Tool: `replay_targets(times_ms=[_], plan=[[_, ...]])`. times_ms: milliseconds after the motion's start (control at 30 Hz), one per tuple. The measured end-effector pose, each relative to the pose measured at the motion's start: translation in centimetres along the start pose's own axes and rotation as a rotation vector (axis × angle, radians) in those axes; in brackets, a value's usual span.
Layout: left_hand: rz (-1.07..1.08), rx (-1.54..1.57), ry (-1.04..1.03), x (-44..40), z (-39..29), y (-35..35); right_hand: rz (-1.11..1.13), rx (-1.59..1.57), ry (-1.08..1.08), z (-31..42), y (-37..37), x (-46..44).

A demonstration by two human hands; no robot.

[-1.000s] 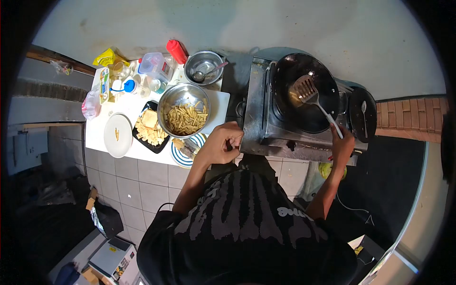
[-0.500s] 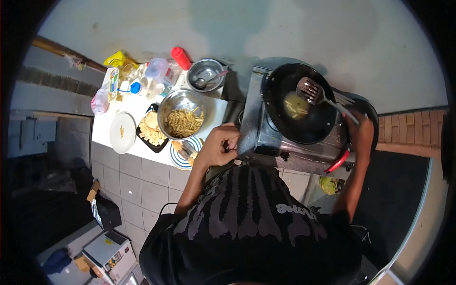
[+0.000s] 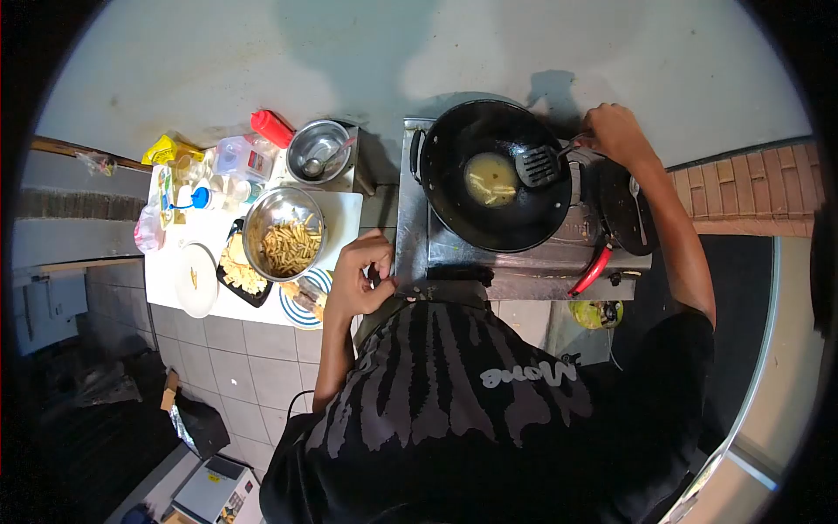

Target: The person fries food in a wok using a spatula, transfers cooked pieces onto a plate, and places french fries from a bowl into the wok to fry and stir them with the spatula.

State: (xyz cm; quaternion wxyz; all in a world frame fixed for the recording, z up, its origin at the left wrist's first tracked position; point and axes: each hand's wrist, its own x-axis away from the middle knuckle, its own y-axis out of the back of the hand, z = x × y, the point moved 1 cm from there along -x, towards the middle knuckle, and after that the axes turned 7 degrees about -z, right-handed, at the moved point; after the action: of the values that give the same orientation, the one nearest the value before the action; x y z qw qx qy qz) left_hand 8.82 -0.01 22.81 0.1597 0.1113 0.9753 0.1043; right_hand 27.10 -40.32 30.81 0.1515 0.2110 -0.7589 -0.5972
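My right hand (image 3: pixel 616 134) is closed round the handle of a slotted spatula (image 3: pixel 536 166), above the far right rim of a black wok (image 3: pixel 454 135). The spatula's head is inside the wok, near its right wall. A few pale fries (image 3: pixel 491 180) lie in a small pool of oil at the wok's bottom. Beside the stove's left edge, my left hand (image 3: pixel 360 272) is curled with thumb and fingers close together; what it may hold is hidden. Left of it stands a steel bowl (image 3: pixel 254 220) with many fries (image 3: pixel 290 247).
The wok sits on a gas stove (image 3: pixel 524 272); a pan with a red handle (image 3: pixel 591 272) lies at right. On the white table (image 3: pixel 336 218) are a second steel bowl (image 3: pixel 301 140), a red bottle (image 3: pixel 271 128), a black tray (image 3: pixel 257 298), a white plate (image 3: pixel 196 297) and a striped plate (image 3: pixel 301 321).
My right hand has moved up toward the wall, and the spatula head now lies lower against the wok's right side. The whole view has shifted; my left hand stays curled by the stove.
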Motion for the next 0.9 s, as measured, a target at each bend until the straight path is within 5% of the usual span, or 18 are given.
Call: replay_targets(times_ms=[533,900], plan=[[-0.025,-0.014,0.040,0.3,0.8,0.7,0.082,-0.069,0.024,2.5,-3.6,0.9],[-0.027,-0.002,0.055,-0.1,1.8,1.7,0.074,-0.440,-0.313,6.9,-6.9,5.9]])
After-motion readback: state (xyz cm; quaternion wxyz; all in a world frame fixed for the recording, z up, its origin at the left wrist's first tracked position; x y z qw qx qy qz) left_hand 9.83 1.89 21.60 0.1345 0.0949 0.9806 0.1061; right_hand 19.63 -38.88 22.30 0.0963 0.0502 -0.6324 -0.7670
